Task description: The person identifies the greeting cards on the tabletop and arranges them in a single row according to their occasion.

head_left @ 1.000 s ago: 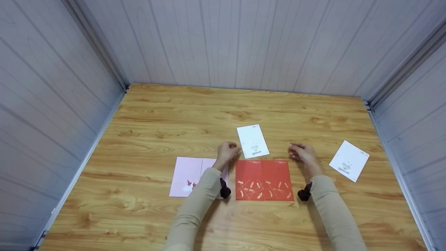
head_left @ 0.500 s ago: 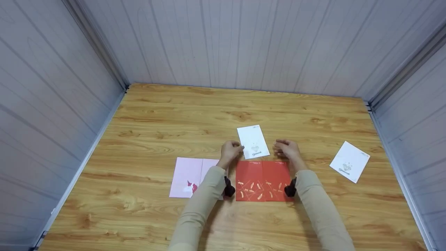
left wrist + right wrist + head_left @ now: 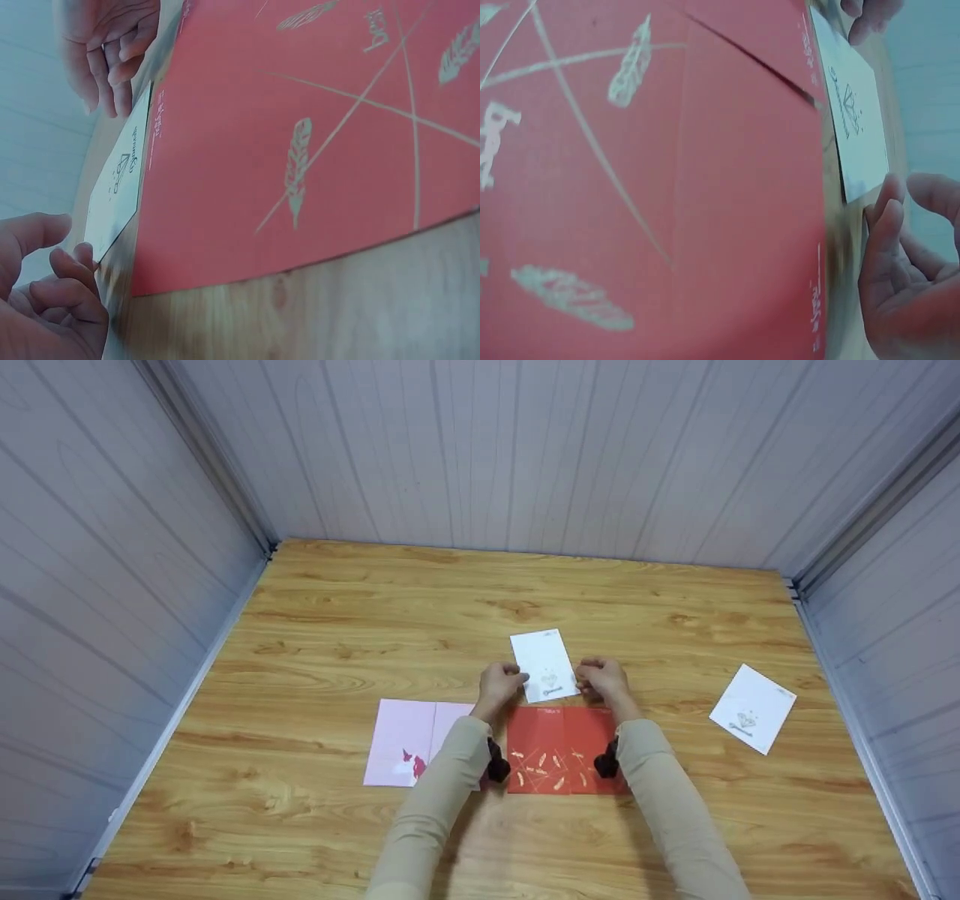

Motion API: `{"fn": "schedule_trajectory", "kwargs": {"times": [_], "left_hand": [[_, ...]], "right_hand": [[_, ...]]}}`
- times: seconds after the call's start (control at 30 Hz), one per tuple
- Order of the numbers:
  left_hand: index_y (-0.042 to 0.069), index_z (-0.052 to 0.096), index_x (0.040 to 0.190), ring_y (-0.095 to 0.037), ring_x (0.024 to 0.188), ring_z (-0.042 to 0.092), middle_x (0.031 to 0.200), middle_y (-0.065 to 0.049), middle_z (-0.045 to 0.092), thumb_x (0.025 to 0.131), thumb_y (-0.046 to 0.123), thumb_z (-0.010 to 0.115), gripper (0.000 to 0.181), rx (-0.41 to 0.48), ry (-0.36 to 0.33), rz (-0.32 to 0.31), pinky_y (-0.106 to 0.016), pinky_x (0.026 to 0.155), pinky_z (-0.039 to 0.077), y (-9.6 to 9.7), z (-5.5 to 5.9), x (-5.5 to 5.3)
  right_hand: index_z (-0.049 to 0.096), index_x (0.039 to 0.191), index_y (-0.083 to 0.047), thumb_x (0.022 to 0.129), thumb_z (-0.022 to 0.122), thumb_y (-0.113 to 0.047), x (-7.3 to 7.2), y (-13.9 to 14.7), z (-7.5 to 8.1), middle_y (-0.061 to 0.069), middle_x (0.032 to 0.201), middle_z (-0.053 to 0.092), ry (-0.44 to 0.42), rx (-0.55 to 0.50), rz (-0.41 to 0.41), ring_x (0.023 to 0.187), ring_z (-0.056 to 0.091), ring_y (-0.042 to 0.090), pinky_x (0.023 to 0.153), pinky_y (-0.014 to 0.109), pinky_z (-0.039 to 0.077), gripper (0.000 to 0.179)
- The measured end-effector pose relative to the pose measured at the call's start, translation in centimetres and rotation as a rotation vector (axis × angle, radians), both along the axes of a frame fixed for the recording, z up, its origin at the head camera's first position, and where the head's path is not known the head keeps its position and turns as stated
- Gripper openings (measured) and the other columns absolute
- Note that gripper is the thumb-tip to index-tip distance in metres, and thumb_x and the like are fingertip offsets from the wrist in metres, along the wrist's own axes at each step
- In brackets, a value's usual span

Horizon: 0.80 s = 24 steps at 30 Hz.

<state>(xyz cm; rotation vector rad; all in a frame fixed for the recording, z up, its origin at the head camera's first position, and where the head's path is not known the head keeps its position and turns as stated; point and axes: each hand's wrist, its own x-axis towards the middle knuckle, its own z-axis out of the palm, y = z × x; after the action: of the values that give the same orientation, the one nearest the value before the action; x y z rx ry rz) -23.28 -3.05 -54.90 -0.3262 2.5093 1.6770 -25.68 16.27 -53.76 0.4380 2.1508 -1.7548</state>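
Observation:
A white card [image 3: 545, 664] with a small printed heart-like drawing lies on the table between the two hands. At its left edge is my left hand [image 3: 499, 686], its thumb and fingers apart in the left wrist view, fingers loosely bent. On the opposite side my right hand [image 3: 604, 681] has its fingertips at the card's lower right edge; the right wrist view shows a gap between thumb and forefinger. Whether either hand touches the card is hard to tell. Just below it lie two red cards [image 3: 538, 750] with gold feathers, side by side, partly covered by the right wrist.
Two pink cards [image 3: 401, 735] with a red figure lie to the left, partly under the left arm. Another white card [image 3: 752, 709] sits tilted on the right. Panelled walls [image 3: 480, 457] border the wooden table [image 3: 337, 607] at the back and sides.
My right hand has moved left, from beyond the red cards to the white card's right edge. My left hand has shifted slightly right. The cards have stayed where they were.

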Motion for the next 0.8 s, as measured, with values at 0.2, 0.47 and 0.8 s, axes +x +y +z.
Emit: {"fn": "schedule_trajectory", "kwargs": {"times": [0.2, 0.47, 0.8], "left_hand": [[-0.004, 0.063, 0.095, -0.013, 0.066, 0.05, 0.075, -0.004, 0.057, 0.078, 0.012, 0.064, 0.023, 0.02, -0.014, -0.005, -0.023, 0.058, 0.042, 0.4, -0.3, -0.1], [-0.005, 0.062, 0.1, -0.015, 0.067, 0.058, 0.081, -0.009, 0.062, 0.08, 0.01, 0.063, 0.025, 0.086, -0.043, 0.015, -0.022, 0.057, 0.044, 0.5, -0.3, 0.0], [-0.005, 0.061, 0.101, -0.016, 0.069, 0.056, 0.079, -0.009, 0.06, 0.08, 0.011, 0.063, 0.026, 0.087, -0.061, 0.024, -0.025, 0.06, 0.045, 1.1, 0.1, 0.0]], "right_hand": [[0.05, 0.115, 0.001, 0.083, 0.061, -0.013, -0.1, -0.6, 0.4, 0.012, 0.08, 0.058, -0.056, 0.049, -0.018, 0.058, 0.055, 0.014, 0.049, 0.028, 0.046, 0.037], [0.05, 0.11, 0.004, 0.083, 0.056, -0.008, -0.1, -0.8, 0.2, 0.007, 0.077, 0.056, -0.094, -0.104, -0.07, 0.052, 0.052, 0.008, 0.047, 0.02, 0.043, 0.03], [0.053, 0.099, 0.005, 0.085, 0.054, -0.011, 0.1, -1.5, 0.3, 0.003, 0.065, 0.053, -0.074, -0.115, -0.088, 0.046, 0.047, 0.007, 0.045, 0.02, 0.041, 0.021]]}}
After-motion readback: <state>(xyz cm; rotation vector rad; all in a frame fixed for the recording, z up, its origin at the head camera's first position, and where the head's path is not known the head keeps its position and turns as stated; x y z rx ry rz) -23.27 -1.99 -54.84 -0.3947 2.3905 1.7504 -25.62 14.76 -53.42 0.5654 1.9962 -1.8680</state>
